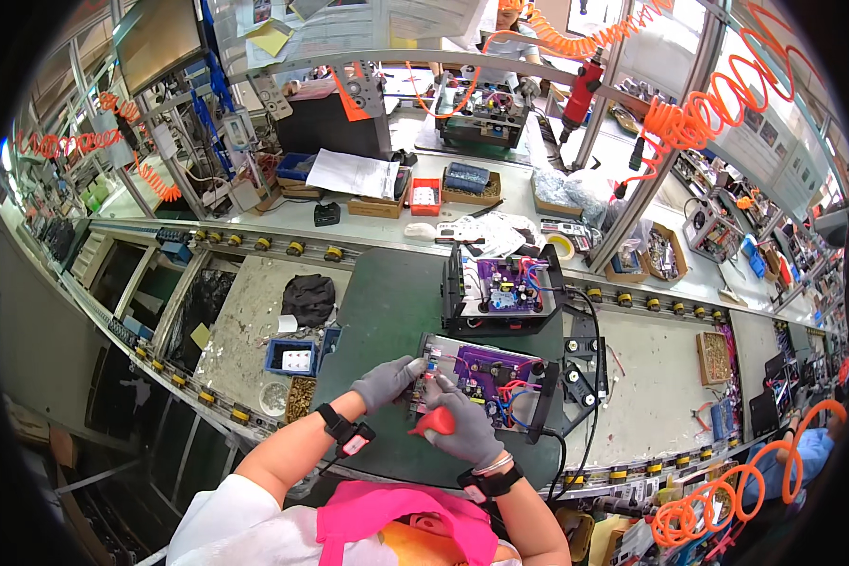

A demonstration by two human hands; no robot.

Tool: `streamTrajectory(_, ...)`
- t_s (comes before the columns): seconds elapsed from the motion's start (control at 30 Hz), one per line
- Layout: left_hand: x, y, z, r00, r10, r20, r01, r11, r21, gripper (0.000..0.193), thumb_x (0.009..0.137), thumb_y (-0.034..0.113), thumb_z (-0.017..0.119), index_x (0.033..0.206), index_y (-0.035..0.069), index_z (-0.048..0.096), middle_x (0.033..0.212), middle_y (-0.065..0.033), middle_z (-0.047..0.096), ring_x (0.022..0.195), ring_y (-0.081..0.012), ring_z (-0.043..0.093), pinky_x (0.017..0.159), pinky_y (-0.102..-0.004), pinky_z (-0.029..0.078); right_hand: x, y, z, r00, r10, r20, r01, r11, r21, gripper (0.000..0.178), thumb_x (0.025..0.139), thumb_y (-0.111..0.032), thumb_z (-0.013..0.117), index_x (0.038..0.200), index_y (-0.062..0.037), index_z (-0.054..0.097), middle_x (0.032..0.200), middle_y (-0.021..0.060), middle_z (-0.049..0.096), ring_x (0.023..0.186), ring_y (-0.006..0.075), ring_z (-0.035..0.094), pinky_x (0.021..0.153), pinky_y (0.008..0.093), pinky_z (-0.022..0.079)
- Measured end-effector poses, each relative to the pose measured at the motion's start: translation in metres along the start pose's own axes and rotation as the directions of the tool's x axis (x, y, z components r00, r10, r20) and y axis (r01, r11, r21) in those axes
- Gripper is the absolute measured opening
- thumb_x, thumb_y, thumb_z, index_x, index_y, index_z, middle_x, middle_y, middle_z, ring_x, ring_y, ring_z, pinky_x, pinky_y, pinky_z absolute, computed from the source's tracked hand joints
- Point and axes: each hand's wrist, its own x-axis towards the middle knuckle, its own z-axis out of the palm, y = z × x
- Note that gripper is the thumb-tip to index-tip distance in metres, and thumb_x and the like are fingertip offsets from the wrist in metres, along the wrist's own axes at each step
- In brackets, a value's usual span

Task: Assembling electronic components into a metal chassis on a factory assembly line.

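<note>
An open electronic unit point(486, 377) with a purple circuit board and red and blue wires lies on the dark green work mat. At its left end panel, my grey-gloved left hand point(387, 383) is closed on the panel's edge, thumb near the small fittings. My right hand point(466, 426), also gloved, is wrapped round a red-handled tool point(432, 422) over the unit's near left corner. The tool's tip is hidden, so its exact kind does not show. A second open unit point(505, 286) with a similar purple board stands just behind, in a black frame.
The green mat point(373, 292) rests between roller rails. Left of it are a blue bin point(291, 357) with white parts and a black cloth point(308, 300). Black cables point(561, 453) run off the units' right side. A red power screwdriver point(581, 97) hangs ahead; a co-worker point(509, 42) stands opposite.
</note>
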Motion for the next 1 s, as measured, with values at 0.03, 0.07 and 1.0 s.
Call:
streamTrajectory(0.03, 0.0, -0.001, -0.001, 1.0, 0.002, 0.0, -0.002, 1.0, 0.014, 0.064, 0.091, 0.066, 0.036, 0.105, 0.007, 0.055, 0.071, -0.0046, 0.056, 0.057, -0.0135, 0.053, 0.052, -0.0279, 0.044, 0.001, 0.0, 0.002, 1.0, -0.003, 0.009, 0.003, 1.0, -0.002, 0.047, 0.062, -0.017, 0.076, 0.104, -0.01, 0.056, 0.14, 0.0221, 0.041, 0.117, 0.0367, 0.053, 0.091, 0.04, 0.047)
streamTrajectory(0.07, -0.001, -0.002, -0.001, 1.0, 0.003, 0.001, -0.003, 1.0, 0.028, 0.063, 0.091, 0.066, 0.036, 0.105, 0.007, 0.055, 0.07, -0.0047, 0.056, 0.057, -0.0137, 0.053, 0.053, -0.0281, 0.044, 0.003, 0.001, 0.005, 1.0, -0.024, 0.009, 0.024, 1.0, 0.0, 0.047, 0.062, -0.017, 0.076, 0.104, -0.0103, 0.056, 0.14, 0.0222, 0.042, 0.117, 0.0367, 0.053, 0.091, 0.0398, 0.047)
streamTrajectory(1.0, 0.031, -0.031, -0.022, 0.981, -0.191, -0.029, 0.175, 0.942, -0.286, 0.067, 0.092, 0.063, 0.035, 0.106, 0.001, 0.055, 0.075, -0.0101, 0.06, 0.057, -0.0169, 0.058, 0.054, -0.0293, 0.049, -0.036, 0.002, -0.049, 0.99, 0.123, -0.068, -0.114, 0.986, 0.121, 0.043, 0.066, -0.008, 0.078, 0.104, -0.0029, 0.058, 0.1, 0.0097, 0.065, 0.094, 0.0203, 0.064, 0.084, 0.0314, 0.05)
